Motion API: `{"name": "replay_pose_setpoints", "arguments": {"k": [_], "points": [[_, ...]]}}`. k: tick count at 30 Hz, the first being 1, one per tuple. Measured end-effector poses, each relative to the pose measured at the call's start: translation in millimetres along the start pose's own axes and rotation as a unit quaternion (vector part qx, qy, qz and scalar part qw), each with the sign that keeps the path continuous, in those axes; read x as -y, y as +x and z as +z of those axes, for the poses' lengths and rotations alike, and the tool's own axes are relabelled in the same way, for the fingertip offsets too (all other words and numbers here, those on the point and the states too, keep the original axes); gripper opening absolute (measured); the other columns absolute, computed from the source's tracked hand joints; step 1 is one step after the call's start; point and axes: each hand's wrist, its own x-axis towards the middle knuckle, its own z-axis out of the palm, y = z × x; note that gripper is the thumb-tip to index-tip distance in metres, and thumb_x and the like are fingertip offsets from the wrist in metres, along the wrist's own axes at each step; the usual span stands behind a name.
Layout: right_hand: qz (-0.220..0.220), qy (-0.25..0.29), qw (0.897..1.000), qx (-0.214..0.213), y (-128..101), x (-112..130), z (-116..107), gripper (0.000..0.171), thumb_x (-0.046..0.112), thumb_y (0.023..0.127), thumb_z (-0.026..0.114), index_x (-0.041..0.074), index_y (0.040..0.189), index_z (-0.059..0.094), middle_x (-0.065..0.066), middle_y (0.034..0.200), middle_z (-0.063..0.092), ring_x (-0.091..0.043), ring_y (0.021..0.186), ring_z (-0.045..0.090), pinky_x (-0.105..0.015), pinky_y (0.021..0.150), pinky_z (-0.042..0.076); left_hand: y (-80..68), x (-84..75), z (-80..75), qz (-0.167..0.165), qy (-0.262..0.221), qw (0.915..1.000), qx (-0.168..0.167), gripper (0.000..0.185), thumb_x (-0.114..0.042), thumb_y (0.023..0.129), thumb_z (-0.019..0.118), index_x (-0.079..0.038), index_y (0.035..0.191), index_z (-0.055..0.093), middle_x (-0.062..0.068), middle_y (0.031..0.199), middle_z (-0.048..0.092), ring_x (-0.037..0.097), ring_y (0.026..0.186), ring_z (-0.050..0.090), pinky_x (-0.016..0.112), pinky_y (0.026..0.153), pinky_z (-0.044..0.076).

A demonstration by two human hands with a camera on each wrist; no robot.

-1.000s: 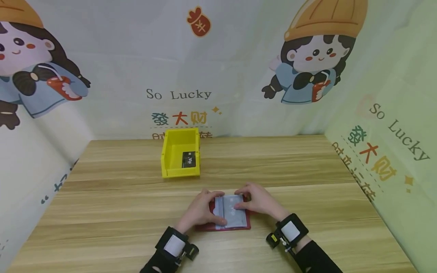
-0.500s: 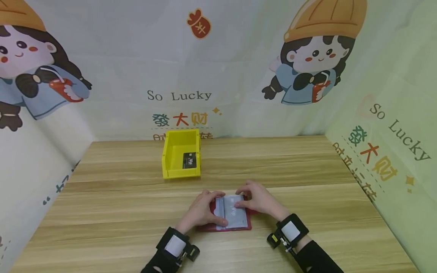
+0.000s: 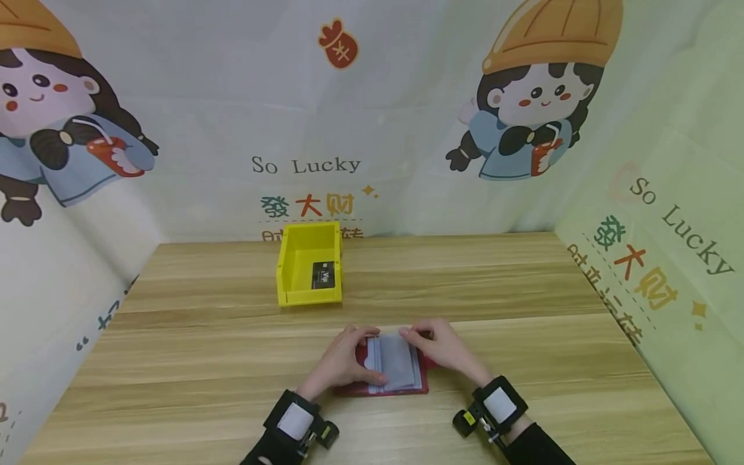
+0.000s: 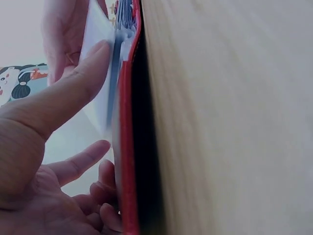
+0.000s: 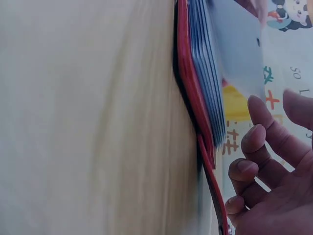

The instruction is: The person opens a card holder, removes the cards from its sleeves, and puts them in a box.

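On the wooden desk point(image 3: 523, 303) your card holder point(image 3: 388, 386) lies open between your hands. Your left hand point(image 3: 343, 358) pins its left side, thumb on a sleeve; your right hand point(image 3: 442, 345) pinches a sleeve's top edge point(image 3: 401, 352). You seem mid page-turn; next, fold that sleeve over gently. Beyond your hands, a yellow bin point(image 3: 308, 265) holds a black card point(image 3: 323, 275).
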Motion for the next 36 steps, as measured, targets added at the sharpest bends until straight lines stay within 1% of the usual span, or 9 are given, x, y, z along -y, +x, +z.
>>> {"name": "replay_pose_setpoints", "arguments": {"k": [4,6,10,14,18,23,28,34,36], "points": [[-0.007,0.019,1.000,-0.016,-6,4,6,0.041,0.027,0.106,0.052,0.006,0.073,0.065,0.006,0.065,0.047,-0.003,0.061,0.045,-0.020,0.059,0.038,-0.7,3.3,-1.3,0.010,-0.040,0.9991,-0.007,0.070,-0.026,0.076,0.088,0.000,0.133,0.057,0.010,0.107,0.057,0.018,0.097,0.050,0.028,0.083,0.041],[-0.011,0.026,0.999,-0.024,-8,6,10,0.043,0.026,0.106,0.050,0.005,0.072,0.065,0.005,0.064,0.047,-0.003,0.061,0.045,-0.020,0.060,0.038,-1.2,5.3,-2.3,0.015,-0.064,0.9978,-0.011,0.062,-0.023,0.081,0.084,0.002,0.130,0.057,0.011,0.103,0.058,0.017,0.092,0.050,0.024,0.079,0.040],[-0.025,0.045,0.998,-0.034,-10,10,19,0.043,0.022,0.107,0.048,0.003,0.072,0.063,-0.003,0.067,0.055,-0.003,0.063,0.046,-0.020,0.061,0.037,-2.0,8.3,-5.3,0.017,-0.102,0.9942,-0.027,0.039,-0.018,0.091,0.074,0.004,0.121,0.063,0.012,0.094,0.064,0.011,0.077,0.050,0.019,0.067,0.039],[-0.033,0.062,0.997,-0.039,-12,15,26,0.040,0.020,0.107,0.047,0.002,0.077,0.066,-0.011,0.075,0.063,-0.006,0.069,0.051,-0.020,0.064,0.040,-4.2,8.8,-9.5,0.004,-0.112,0.9929,-0.039,0.022,-0.019,0.097,0.066,-0.001,0.108,0.072,0.010,0.090,0.069,0.008,0.074,0.051,0.019,0.064,0.040],[-0.037,0.067,0.996,-0.039,-12,17,32,0.038,0.018,0.108,0.045,0.003,0.084,0.071,-0.014,0.084,0.068,-0.011,0.079,0.058,-0.021,0.072,0.045,-7.7,8.7,-14.0,-0.008,-0.124,0.9914,-0.040,0.023,-0.023,0.100,0.062,-0.003,0.102,0.076,0.011,0.091,0.073,0.011,0.079,0.058,0.019,0.069,0.044],[-0.047,0.054,0.997,-0.028,-8,19,39,0.039,0.020,0.108,0.045,0.004,0.092,0.077,-0.012,0.093,0.072,-0.009,0.085,0.061,-0.022,0.077,0.048,-11.0,7.4,-18.9,-0.017,-0.148,0.9880,-0.043,0.033,-0.029,0.102,0.059,-0.001,0.100,0.077,0.014,0.092,0.077,0.016,0.084,0.069,0.021,0.075,0.052],[-0.055,0.026,0.998,-0.015,-4,20,45,0.043,0.023,0.109,0.043,0.004,0.089,0.076,-0.010,0.093,0.072,-0.010,0.086,0.062,-0.022,0.077,0.048,-13.9,4.4,-24.3,-0.050,-0.134,0.9880,-0.058,0.035,-0.036,0.099,0.062,-0.006,0.097,0.079,0.008,0.085,0.075,0.010,0.075,0.061,0.021,0.067,0.046],[-0.054,-0.014,0.998,-0.006,-1,23,50,0.044,0.028,0.109,0.042,0.006,0.095,0.078,-0.008,0.100,0.073,-0.016,0.093,0.066,-0.025,0.082,0.049,-17.0,4.6,-27.9,-0.055,-0.102,0.9910,-0.068,0.022,-0.025,0.095,0.069,-0.006,0.090,0.079,0.005,0.075,0.070,0.008,0.066,0.053,0.020,0.059,0.042],[-0.055,-0.028,0.998,-0.005,0,24,51,0.043,0.029,0.108,0.044,0.008,0.093,0.078,-0.005,0.095,0.072,-0.013,0.087,0.063,-0.024,0.080,0.047,-17.4,4.9,-28.6,-0.062,-0.097,0.9908,-0.071,0.021,-0.022,0.094,0.070,-0.005,0.088,0.079,0.005,0.074,0.070,0.008,0.063,0.054,0.020,0.057,0.043]]}}
